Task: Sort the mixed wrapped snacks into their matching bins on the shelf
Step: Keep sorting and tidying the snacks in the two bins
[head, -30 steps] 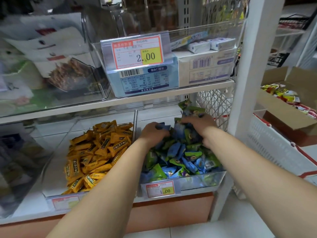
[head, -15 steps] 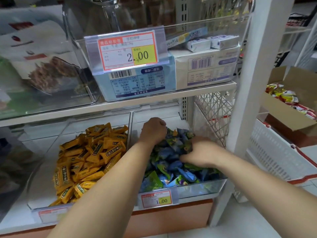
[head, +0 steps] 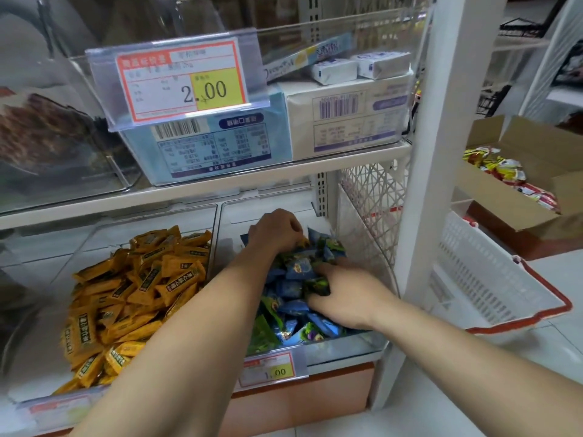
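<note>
Head view: fingers of left hand [head: 277,231] and right hand [head: 344,294] clutch blue-green snacks [head: 296,269] behind "1.00" tag [head: 274,370].

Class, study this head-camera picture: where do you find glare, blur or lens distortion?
Head view: glare clouds the clear bin at upper left; head view: the white shelf post leans and bows from the wide lens; head view: small print on the 2.00 price tag is smeared, while the yellow snacks and the blue and green snacks look fairly sharp.
</note>
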`<state>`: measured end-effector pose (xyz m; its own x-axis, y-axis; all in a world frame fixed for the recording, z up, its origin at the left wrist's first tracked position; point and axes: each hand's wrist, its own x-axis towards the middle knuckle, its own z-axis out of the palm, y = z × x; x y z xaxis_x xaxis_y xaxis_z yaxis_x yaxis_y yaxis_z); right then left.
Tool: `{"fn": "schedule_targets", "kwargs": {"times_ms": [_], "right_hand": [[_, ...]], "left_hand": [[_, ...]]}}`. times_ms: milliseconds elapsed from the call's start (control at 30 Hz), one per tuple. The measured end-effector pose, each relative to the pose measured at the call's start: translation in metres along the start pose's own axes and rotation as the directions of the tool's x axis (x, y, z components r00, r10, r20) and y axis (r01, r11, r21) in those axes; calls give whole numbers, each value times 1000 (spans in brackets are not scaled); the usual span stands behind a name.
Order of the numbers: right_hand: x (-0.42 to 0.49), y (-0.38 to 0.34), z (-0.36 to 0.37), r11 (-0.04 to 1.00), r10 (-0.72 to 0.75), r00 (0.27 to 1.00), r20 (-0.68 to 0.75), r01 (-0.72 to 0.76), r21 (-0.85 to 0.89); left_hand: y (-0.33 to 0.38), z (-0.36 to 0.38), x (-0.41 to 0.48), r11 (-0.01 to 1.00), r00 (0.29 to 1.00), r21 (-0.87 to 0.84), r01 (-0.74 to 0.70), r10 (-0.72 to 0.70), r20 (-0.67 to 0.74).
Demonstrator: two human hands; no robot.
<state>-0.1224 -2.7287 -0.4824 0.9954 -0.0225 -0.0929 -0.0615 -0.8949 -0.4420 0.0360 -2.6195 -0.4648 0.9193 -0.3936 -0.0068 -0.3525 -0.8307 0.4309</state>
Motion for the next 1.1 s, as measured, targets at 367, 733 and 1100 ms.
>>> {"fn": "schedule_targets", "kwargs": {"times_ms": [367,733,1100], "right_hand": [[0,-21,-23,978,-116,965,-235,152,143],[-10,-26,-49,954,-154,948,-279,217,208],[-10,-31,-29,977,-191,820,540,214,19]], "left_hand": [[-17,-83,-90,846,956,-528,-76,-89,-281],[-83,-115,-195,984,877,149,100,-16,-480],[-8,-14,-199,999,993,-3,52,-51,110]]}}
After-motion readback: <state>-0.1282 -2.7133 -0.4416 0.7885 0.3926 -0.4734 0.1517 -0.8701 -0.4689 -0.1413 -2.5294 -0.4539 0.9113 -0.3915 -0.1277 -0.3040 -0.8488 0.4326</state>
